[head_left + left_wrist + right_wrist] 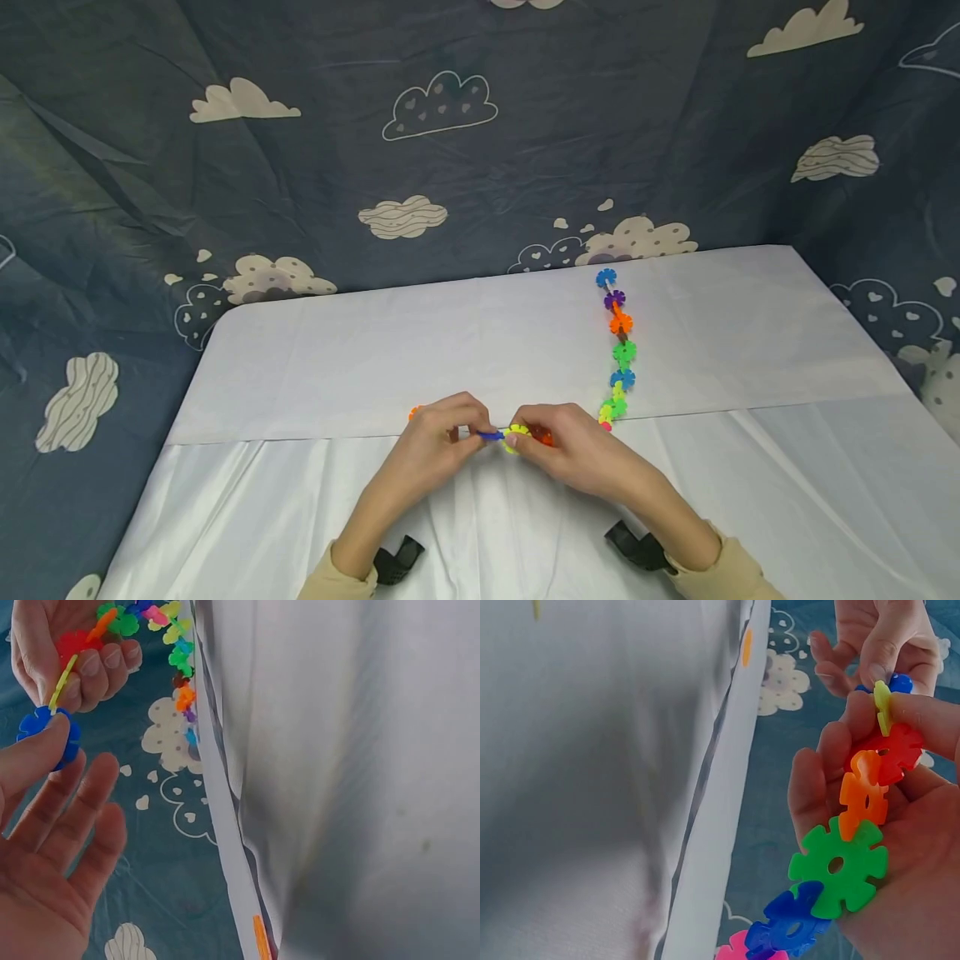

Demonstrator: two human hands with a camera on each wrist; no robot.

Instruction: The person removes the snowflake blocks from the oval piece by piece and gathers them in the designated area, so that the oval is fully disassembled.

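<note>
My left hand (438, 437) pinches a blue snowflake-shaped plastic disc (73, 742) between thumb and forefinger, its other fingers spread loosely. Facing it, my right hand (576, 443) grips the end of a disc chain, with finger and thumb at a yellow disc (883, 709). The yellow disc meets the blue one; fingers partly hide the joint. Across the right palm run a red disc (904, 742), an orange disc (853, 796), a green disc (857, 866) and another blue disc (810, 896), all linked. Farther along, the colourful chain (621, 323) lies on the table toward its back edge.
A loose orange piece (415, 412) lies on the white-covered table (337, 367), just behind the left hand. Black wrist mounts (400, 560) sit under both forearms. A dark cloud-patterned curtain (322, 183) hangs behind the table.
</note>
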